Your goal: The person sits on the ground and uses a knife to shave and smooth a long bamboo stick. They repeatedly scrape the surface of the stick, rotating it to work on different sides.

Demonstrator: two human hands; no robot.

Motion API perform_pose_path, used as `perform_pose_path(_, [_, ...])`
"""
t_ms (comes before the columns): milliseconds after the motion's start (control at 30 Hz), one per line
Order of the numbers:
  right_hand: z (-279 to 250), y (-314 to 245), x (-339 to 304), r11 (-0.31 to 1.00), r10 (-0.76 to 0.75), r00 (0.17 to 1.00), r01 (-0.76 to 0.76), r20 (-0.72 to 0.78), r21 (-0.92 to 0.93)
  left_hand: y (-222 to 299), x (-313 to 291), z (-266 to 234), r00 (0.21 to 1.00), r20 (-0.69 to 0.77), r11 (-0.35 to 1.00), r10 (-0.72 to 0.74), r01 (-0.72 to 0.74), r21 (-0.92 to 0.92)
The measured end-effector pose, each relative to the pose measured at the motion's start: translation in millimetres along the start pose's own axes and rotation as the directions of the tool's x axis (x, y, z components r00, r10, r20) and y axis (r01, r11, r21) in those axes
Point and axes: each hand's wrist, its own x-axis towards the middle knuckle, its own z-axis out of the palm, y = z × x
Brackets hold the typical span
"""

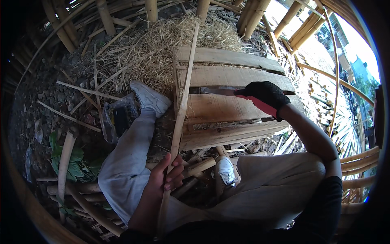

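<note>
Between the thumb and curled fingers of the left hand (pixel 159 173) runs a long split-bamboo strip (pixel 180 118), pinched below its middle, so that its lower end passes back toward the body and its far end reaches well forward of the grip. Ahead and to the right of that grip, the right hand (pixel 266 96), gloved in black with red along the palm side, is closed around a knife-like tool (pixel 219 91); its flat blade points left toward the strip, and its handle is covered, so the handle's shape cannot be told. Below the gloved grip is a slatted wooden crate (pixel 219 109), the blade lined up along a gap between two boards; whether metal and wood touch cannot be told. The strip crosses the crate's left edge, forward of the left hand. Beyond both grips spreads a heap of pale straw-like shavings (pixel 150 61), with upright bamboo poles (pixel 151 10) behind it. Ahead and to the left of the left grip, a white sneaker (pixel 150 99) stands beside the crate, near a dark object (pixel 120 122) in clear plastic (pixel 106 122). Farther left is a leafy green plant (pixel 75 160). Right of the left hand, a second white shoe (pixel 225 170) shows near the crate's closer side. Well right of the gloved hand, many cut bamboo lengths (pixel 345 122) lie in sunlight.
</note>
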Motion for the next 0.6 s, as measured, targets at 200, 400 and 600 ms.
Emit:
perform_pose_path(200, [-18, -31, -1, 0.996, -0.061, 0.996, 0.057, 0.061, 0.075, 0, 0, 6, 0.993, -0.098, 0.992, 0.061, -0.05, 0.117])
perform_pose_path(400, [-50, -48, 10, 0.455, 0.353, 0.913, -0.36, 0.206, 0.814, -4, 0, 6, 0.992, -0.096, 0.983, 0.078, -0.06, 0.171])
perform_pose_path(600, [-55, -79, 26, 0.521, 0.265, 0.964, -0.171, 0.032, 0.836, -12, -1, 13, 0.998, -0.063, 0.977, -0.013, 0.026, 0.211])
